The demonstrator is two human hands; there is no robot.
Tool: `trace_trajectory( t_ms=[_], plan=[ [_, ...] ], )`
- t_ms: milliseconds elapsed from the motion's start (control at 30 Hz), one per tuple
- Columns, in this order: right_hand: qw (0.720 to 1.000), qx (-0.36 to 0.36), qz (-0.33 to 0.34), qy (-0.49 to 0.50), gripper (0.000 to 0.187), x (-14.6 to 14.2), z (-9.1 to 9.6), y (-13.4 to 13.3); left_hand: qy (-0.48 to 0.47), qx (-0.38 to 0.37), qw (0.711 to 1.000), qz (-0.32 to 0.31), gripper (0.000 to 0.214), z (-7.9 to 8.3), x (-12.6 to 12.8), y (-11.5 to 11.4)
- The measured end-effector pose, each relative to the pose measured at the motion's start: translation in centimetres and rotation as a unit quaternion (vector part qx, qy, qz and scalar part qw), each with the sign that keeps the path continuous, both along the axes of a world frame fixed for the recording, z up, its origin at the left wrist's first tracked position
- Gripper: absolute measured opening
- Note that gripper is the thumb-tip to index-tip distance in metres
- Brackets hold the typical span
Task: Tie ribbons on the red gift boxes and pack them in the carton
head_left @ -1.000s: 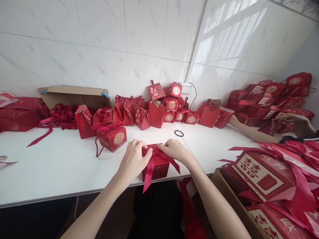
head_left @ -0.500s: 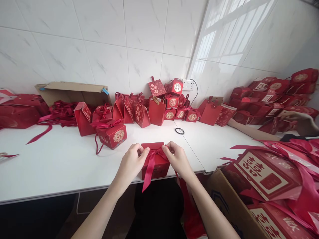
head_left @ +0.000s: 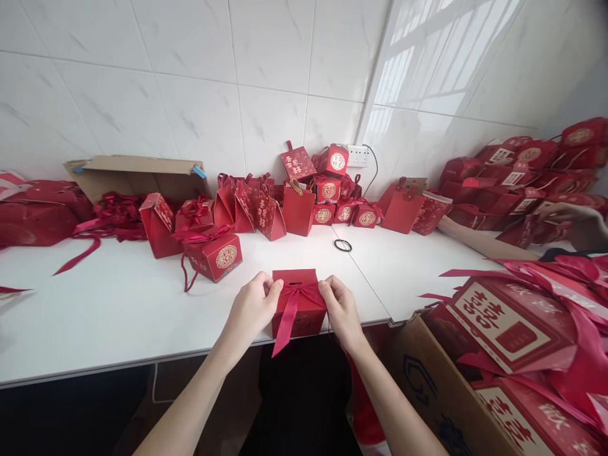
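A small red gift box (head_left: 308, 322) stands at the table's front edge, with a slot in its top panel. Around it runs a red satin ribbon (head_left: 286, 323), tied in a bow at the top, one tail hanging down the front. My left hand (head_left: 259, 304) pinches the bow's left loop between thumb and fingers. On the other side my right hand (head_left: 341, 308) pinches the right loop. Both hands are closed, one at each side of the box's top. Left of them sits a finished-looking red box (head_left: 216, 256) with a bow, a round gold emblem and a cord handle.
A black hair-tie-like ring (head_left: 342, 245) lies on the white table (head_left: 142, 310). Several red boxes (head_left: 299, 209) line the wall. At right, a carton (head_left: 408, 367) holds ribboned boxes; beyond it, a co-worker's arm (head_left: 484, 240) reaches in. An open cardboard box (head_left: 137, 166) contains red ribbons.
My hands have moved slightly apart, drawing the bow's loops outward. The slot in the box top now shows between them.
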State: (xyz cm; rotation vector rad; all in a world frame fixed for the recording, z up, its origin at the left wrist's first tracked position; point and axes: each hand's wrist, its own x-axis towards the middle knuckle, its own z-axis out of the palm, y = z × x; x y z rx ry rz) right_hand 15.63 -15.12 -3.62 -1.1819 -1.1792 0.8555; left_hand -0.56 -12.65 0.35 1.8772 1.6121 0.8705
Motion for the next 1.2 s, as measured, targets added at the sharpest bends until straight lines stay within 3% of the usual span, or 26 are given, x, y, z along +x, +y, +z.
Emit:
trace_trajectory(
  t_ms=[133, 233, 333, 500, 567, 633, 733, 833, 900, 967, 1033, 1100, 1167, 1200],
  plan=[
    [0.99, -0.058, 0.039, 0.126, 0.038, 0.3, -0.4, 0.5, -0.027, 0.004, 1.0, -0.008, 0.029, -0.3, -0.1, 0.2],
    [0.986, -0.076, 0.065, 0.13, 0.037, 1.6, -0.3, 0.9, -0.101, 0.001, 0.994, -0.042, 0.035, -1.1, -0.6, 0.4],
    [0.995, -0.031, 0.072, 0.057, 0.04, 3.0, 0.4, 0.8, -0.165, -0.027, 0.984, -0.059, 0.044, -1.7, -1.0, 0.5],
    [0.97, -0.027, 0.207, -0.121, 0.095, 3.4, 1.3, -0.3, -0.123, -0.02, 0.991, -0.049, 0.037, -1.0, -0.9, -0.1],
    [0.968, -0.011, 0.196, -0.154, 0.1, 3.0, 0.9, -0.8, -0.122, 0.03, 0.991, -0.046, 0.028, -0.5, -0.6, -0.6],
    [0.973, 0.041, 0.144, -0.175, 0.098, 2.7, 0.3, -1.4, -0.124, 0.135, 0.981, -0.058, 0.022, -0.3, -0.2, -1.4],
    [0.962, 0.152, 0.03, -0.223, 0.088, 2.8, -0.4, -2.9, -0.084, 0.342, 0.925, -0.144, 0.012, -0.2, 0.5, -2.7],
    [0.936, 0.231, -0.074, -0.256, 0.072, 3.5, -0.5, -5.2, -0.052, 0.517, 0.816, -0.255, 0.009, -0.4, 1.1, -3.7],
    [0.928, 0.242, -0.156, -0.238, 0.069, 4.0, -0.1, -7.0, -0.11, 0.578, 0.768, -0.253, 0.005, -1.0, 1.7, -3.9],
    [0.934, 0.203, -0.247, -0.157, 0.071, 4.4, 0.7, -8.7, -0.21, 0.561, 0.774, -0.203, 0.017, -2.4, 2.6, -4.1],
    [0.948, 0.123, -0.294, 0.003, 0.067, 4.5, 1.8, -10.2, -0.266, 0.469, 0.814, -0.216, 0.037, -4.9, 4.5, -4.9],
    [0.944, 0.036, -0.27, 0.188, 0.06, 4.6, 3.2, -11.3, -0.207, 0.328, 0.839, -0.381, 0.048, -7.9, 7.3, -6.7],
    [0.929, -0.013, -0.201, 0.31, 0.06, 4.4, 4.5, -12.6, -0.09, 0.149, 0.819, -0.546, 0.047, -10.9, 10.6, -9.3],
    [0.928, -0.024, -0.162, 0.335, 0.06, 4.3, 5.0, -13.4, -0.073, 0.122, 0.802, -0.581, 0.045, -12.1, 12.2, -10.7]
  ],
)
